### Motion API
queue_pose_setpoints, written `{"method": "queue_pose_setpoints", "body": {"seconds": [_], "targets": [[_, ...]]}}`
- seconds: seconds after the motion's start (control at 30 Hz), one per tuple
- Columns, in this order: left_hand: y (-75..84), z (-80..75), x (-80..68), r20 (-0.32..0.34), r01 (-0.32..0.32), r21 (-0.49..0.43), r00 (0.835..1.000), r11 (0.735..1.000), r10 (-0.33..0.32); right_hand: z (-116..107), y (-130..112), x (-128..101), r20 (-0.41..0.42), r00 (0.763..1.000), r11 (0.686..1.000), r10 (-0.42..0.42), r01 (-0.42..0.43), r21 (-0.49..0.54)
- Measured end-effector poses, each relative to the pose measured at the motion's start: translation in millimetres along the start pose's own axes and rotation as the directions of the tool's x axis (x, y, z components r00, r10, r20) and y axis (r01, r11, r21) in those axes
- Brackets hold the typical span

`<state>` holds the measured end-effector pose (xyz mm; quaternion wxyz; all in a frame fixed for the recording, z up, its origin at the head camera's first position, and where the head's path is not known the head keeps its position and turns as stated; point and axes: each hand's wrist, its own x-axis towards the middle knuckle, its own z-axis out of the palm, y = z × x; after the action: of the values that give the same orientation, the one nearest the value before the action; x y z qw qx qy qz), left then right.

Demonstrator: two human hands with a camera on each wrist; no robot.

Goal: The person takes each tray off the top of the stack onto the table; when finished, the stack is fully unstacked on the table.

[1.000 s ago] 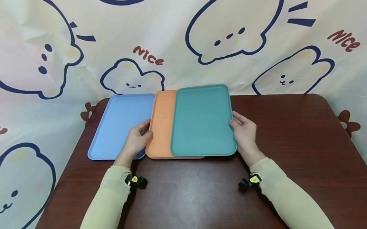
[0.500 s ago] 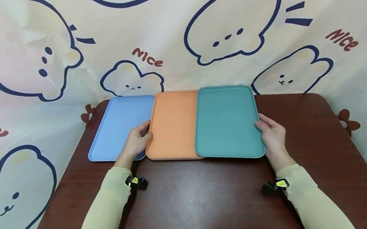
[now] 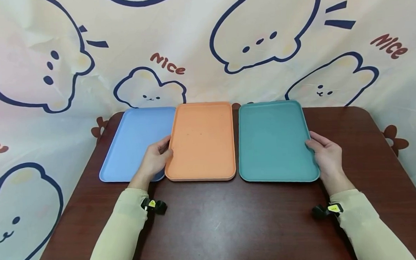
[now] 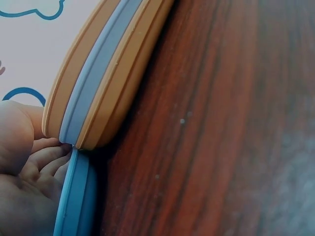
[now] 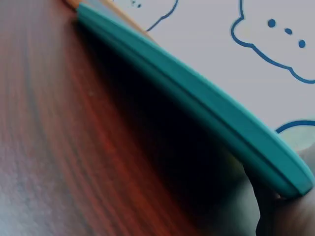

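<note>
Three trays: blue (image 3: 134,143), orange (image 3: 201,140), teal (image 3: 273,140).

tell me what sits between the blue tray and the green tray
The orange tray lies between the blue tray and the green tray, as the head view shows. The left hand rests at its left edge, over the blue tray.

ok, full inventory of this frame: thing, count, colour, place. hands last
flat rectangular blue plastic tray: 1, blue, left on the table, its right edge under the orange stack
flat rectangular orange plastic trays: stack, orange, middle; wrist view shows a bluish layer between two orange rims
flat rectangular teal plastic tray: 1, teal, right of the stack, apart from it
dark wooden table: 1, reddish brown
cartoon-animal cloth backdrop: 1, cream with navy outlines, behind
left hand: holds the orange stack's left edge
right hand: holds the teal tray's right edge
</note>
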<state>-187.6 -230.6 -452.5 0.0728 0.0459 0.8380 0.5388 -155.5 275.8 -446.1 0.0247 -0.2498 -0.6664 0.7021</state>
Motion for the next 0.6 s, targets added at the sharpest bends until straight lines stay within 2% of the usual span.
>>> {"method": "queue_pose_setpoints", "body": {"seconds": [0.07, 0.13, 0.27, 0.4, 0.47, 0.6], "targets": [[0.9, 0.2, -0.3, 0.003, -0.002, 0.004, 1.0, 1.0, 0.002, 3, 2, 2, -0.006, 1.0, 0.997, -0.029, 0.028, -0.073], [1.3, 0.5, -0.5, 0.0, -0.007, 0.009, 1.0, 1.0, 0.007, 7, 4, 4, -0.017, 0.997, 0.98, -0.071, 0.067, -0.188], [0.6, 0.9, -1.2, 0.001, -0.014, 0.02, 1.0, 1.0, 0.014, 13, 6, 6, -0.031, 0.99, 0.92, -0.14, 0.118, -0.375], [-1.2, -1.3, -2.7, -0.003, 0.0, 0.028, 1.0, 1.0, 0.0, 17, 8, 8, 0.002, 0.976, 0.866, -0.216, 0.193, -0.462], [6.6, -2.4, -6.3, -0.001, 0.018, 0.025, 1.0, 1.0, -0.018, 18, 9, 8, 0.049, 0.959, 0.815, -0.278, 0.262, -0.517], [10.4, -2.3, -7.7, 0.0, 0.033, 0.024, 0.999, 0.999, -0.033, 14, 4, 10, 0.173, 0.916, 0.671, -0.361, 0.384, -0.634]]}}
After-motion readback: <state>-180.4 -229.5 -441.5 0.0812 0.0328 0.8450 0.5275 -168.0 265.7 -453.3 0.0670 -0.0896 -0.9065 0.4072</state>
